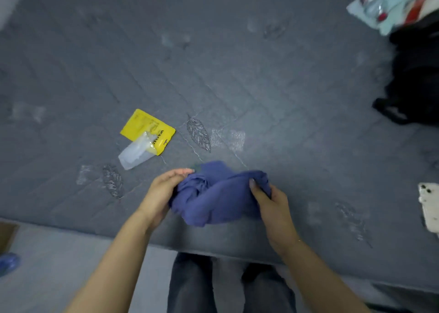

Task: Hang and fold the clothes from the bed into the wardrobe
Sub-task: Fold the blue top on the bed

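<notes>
Right now both hands are working one bunched blue garment [213,193] just above the near edge of the bed [237,63]. The left hand [159,193] is cupping the cloth's left side with fingers fairly straight along it, thumb hidden, so whether it is truly gripping is hard to tell. The right hand [273,205] is curling round the right side, thumb pressing on top, pinching the fabric.

To do this well, the hands should probably be finding two matching corners or a hem, pulling apart to shake the bundle flat, then laying it on the bed ahead of the fingers before folding.

Counting: one blue garment between the hands; one yellow packet [148,130] with one clear wrapper [133,152] beyond the left hand; one white phone [430,205] to the right of the right hand; one black heap [415,75] and one pale pile [384,3] far beyond the right hand, their separate pieces too blurred to count.
</notes>
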A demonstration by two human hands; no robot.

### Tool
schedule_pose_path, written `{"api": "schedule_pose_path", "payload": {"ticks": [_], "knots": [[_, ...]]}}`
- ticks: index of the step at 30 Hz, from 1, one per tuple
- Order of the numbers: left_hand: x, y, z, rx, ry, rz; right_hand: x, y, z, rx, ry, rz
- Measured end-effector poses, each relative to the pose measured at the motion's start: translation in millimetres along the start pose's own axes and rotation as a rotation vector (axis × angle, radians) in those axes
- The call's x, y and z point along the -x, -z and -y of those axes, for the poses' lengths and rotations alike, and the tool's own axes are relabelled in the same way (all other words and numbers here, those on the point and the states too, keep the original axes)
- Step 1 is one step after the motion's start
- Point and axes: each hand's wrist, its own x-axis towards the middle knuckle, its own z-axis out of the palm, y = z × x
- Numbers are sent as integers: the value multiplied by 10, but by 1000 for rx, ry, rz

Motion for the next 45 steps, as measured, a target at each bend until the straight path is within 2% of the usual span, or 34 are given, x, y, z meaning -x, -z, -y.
{"api": "schedule_pose_path", "payload": {"ticks": [2,4,6,11,14,17,21,24,27,33,36,41,45], "knots": [[566,21,-163,249,-2,40,199,86,475,25,21,64],[1184,82,-323,490,-65,159,455,89,920,16,-1,165],[1792,142,-439,477,-197,151,729,2,1301,-36,-43,293],[3136,360,-621,21,-468,-347,1544,-618,2048,-50,-101,701],[3920,678,-597,-68,-574,-688,2164,-1134,2267,19,-114,892],[4757,1041,-444,-60,-630,-947,2904,-1683,2326,81,-176,1064],[6055,1431,-67,57,-693,-1235,4105,-2299,2169,113,-391,1338],[7099,1583,269,184,-789,-1398,5132,-2569,1912,131,-448,1553],[8139,1528,573,337,-894,-1492,6191,-2691,1611,188,-510,1728],[10044,1298,1277,607,-974,-1842,8152,-2721,934,336,-721,2040],[10786,1050,1670,469,-998,-2040,9030,-2658,569,433,-857,2181],[11867,657,2108,344,-913,-2385,10460,-2436,106,531,-1050,2392],[12591,554,2230,344,-937,-2475,11455,-2447,-144,442,-1144,2546]]}}
